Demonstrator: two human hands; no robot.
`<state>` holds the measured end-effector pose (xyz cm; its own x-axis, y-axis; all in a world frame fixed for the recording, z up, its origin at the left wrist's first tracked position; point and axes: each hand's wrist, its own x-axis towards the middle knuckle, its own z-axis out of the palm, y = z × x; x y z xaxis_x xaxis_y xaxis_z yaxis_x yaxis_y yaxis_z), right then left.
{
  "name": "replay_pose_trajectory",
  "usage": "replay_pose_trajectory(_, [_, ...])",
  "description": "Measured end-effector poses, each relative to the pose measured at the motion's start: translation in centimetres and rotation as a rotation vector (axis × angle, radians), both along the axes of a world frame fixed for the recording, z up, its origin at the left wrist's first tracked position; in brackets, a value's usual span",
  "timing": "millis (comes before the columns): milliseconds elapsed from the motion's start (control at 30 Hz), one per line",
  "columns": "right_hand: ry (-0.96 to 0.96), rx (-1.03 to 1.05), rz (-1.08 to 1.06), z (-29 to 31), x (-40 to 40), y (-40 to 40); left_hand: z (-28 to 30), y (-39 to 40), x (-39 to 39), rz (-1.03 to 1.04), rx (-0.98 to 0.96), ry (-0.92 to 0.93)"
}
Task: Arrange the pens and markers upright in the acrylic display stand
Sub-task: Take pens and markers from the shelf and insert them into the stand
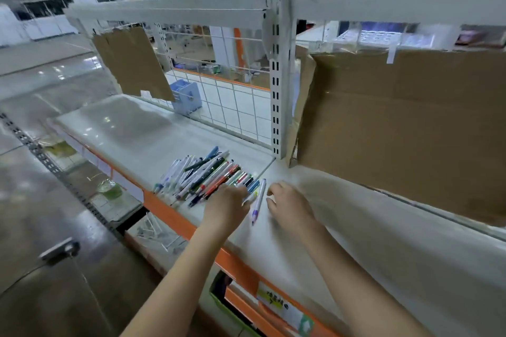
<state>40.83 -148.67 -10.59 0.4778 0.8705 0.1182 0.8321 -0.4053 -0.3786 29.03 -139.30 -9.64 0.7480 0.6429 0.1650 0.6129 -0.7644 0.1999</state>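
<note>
pens (pixel 202 175) lie on shelf (pixel 123 128) (left of both hands).

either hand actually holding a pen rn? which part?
Left hand covers the near ends of the loose pile of pens; its grip is hidden. Right hand holds nothing, beside the white purple-tipped pen.

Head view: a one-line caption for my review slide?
Left hand on a pile of pens and markers lying flat on a white shelf; right hand beside it.

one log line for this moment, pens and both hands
stage: gathering | pens: flat pile on shelf | left hand: on pile's near end | right hand: beside loose purple-tipped pen, holding nothing | stand: not seen
</note>
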Motion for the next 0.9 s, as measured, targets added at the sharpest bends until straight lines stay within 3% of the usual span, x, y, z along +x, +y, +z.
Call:
replay_pose_trajectory(300, [0.045, -0.075, -0.158, -0.9, 1.1, 4.8, -1.9, 2.0, 1.7, -0.070, -0.004, 0.099])
replay_pose_trajectory(733, [0.213, -0.168, -0.562, 0.1, -1.7, 5.0, -0.9, 5.7, 2.0, -0.291, -0.230, 0.129])
replay_pose_trajectory(900, [0.359, 0.045, -0.704, 0.9, -2.9, 0.7, 0.5, 5.0, 2.5, -0.401, -0.382, 0.075])
